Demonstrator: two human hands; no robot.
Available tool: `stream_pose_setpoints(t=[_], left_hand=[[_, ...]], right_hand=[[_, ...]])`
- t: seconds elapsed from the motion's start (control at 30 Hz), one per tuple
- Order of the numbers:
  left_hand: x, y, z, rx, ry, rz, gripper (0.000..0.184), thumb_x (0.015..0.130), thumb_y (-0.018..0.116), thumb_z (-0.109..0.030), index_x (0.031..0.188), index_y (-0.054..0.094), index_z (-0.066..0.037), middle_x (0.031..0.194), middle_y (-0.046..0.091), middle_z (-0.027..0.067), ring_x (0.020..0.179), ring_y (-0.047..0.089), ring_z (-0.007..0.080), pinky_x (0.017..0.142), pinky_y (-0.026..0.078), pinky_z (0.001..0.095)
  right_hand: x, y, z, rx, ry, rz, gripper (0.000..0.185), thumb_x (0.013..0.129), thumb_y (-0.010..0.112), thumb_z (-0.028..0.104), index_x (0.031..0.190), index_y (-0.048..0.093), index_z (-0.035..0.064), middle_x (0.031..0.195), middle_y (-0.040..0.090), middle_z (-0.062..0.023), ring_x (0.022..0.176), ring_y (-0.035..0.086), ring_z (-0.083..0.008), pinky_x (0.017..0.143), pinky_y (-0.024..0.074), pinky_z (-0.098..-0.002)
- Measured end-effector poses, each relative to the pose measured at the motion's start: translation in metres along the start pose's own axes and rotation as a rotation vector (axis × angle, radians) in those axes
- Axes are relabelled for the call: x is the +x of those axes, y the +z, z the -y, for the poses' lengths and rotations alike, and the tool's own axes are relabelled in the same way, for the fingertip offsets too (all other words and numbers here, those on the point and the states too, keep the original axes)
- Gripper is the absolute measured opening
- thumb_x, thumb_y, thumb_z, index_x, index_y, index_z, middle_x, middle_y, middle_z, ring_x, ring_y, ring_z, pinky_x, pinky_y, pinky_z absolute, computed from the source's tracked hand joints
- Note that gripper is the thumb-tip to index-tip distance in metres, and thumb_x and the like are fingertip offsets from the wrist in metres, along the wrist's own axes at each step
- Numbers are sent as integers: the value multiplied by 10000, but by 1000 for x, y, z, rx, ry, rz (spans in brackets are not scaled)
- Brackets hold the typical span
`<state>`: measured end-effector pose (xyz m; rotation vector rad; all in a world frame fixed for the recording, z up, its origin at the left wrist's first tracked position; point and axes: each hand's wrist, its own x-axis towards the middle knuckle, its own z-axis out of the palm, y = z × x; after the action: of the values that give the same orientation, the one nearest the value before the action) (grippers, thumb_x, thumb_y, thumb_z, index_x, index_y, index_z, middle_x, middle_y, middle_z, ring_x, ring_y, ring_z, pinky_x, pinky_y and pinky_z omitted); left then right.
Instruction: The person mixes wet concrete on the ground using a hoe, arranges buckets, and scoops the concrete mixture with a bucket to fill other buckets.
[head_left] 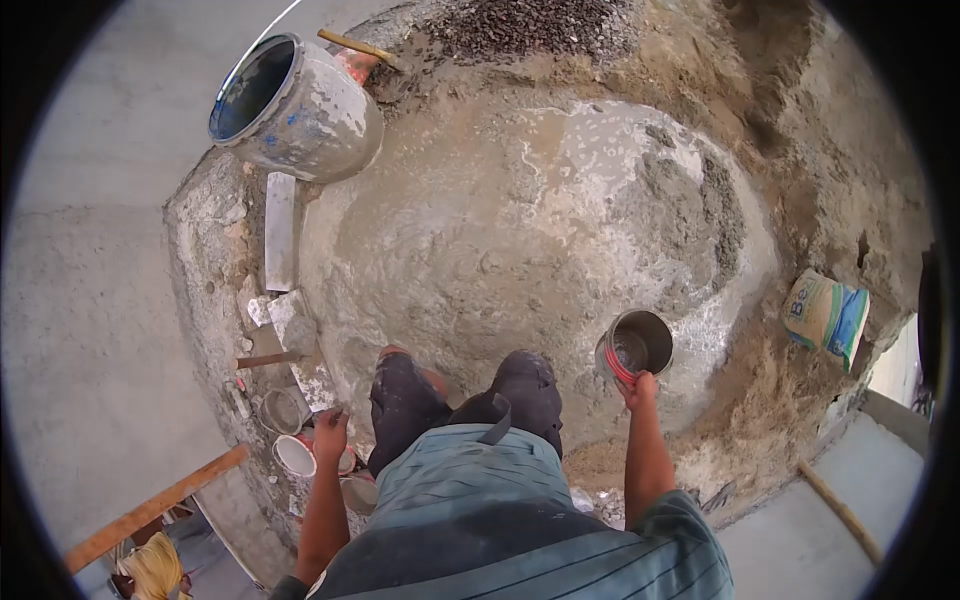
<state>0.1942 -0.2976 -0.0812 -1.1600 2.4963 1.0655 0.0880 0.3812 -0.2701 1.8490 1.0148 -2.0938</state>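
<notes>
Nearest us is the striped shirt (480, 490) of the person, above dark trousers (408, 400); both knees point toward the wet grey mix (470, 250), which spreads over the ground ahead. We see the right hand (640, 388) closed around the near side of a round pail (658, 340), fingers bent beside its red part. The pail is over the near right part of the mix, its mouth turned up toward us; some grey matter shows inside, its depth unclear.

The left hand (328, 432) hangs near the left edge of the mix, fingers partly curled; we cannot tell whether it holds anything. Just beside it we note a white-rimmed bucket (277, 457) and a grey bowl (266, 408). A wooden handle (266, 360) lies farther along this edge, and beyond it a long pale block (281, 230).

At the far left corner of the mix we find a large, splashed drum (335, 125), its mouth facing us obliquely. Dark gravel (540, 25) lies past the far edge. Off the right edge, well apart from the pail, we mark a printed bag (822, 310) on brown soil (760, 400).
</notes>
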Motion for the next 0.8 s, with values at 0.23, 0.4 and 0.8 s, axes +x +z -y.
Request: stream_pose_setpoints(t=[0.23, 0.4, 0.8], left_hand=[[65, 43, -38, 54, 114, 66, 274, 826, 689, -180, 1010, 676, 23, 945, 703, 157, 876, 684, 232, 790, 520, 332], [155, 80, -43, 12, 55, 140, 323, 817, 700, -240, 1025, 682, 6, 961, 704, 167, 894, 687, 248, 801, 521, 340], [326, 33, -88, -193, -148, 92, 279, 808, 689, -250, 964, 705, -19, 920, 708, 163, 879, 683, 292, 792, 524, 362]], right_hand=[[-17, 45, 48, -98, 4, -3, 376, 776, 424, 65, 1151, 388, 50, 1152, 540, -226, 1014, 603, -461, 930, 464, -606], [-14, 110, 89, -106, -58, 26, 461, 781, 425, 62, 1240, 394, 37, 1167, 549, -231, 986, 624, -450, 892, 490, -614], [-82, 390, 208, -329, -131, 84, 509, 747, 431, 97, 1251, 473, 38, 1206, 560, -189, 1053, 603, -392, 965, 451, -575]])
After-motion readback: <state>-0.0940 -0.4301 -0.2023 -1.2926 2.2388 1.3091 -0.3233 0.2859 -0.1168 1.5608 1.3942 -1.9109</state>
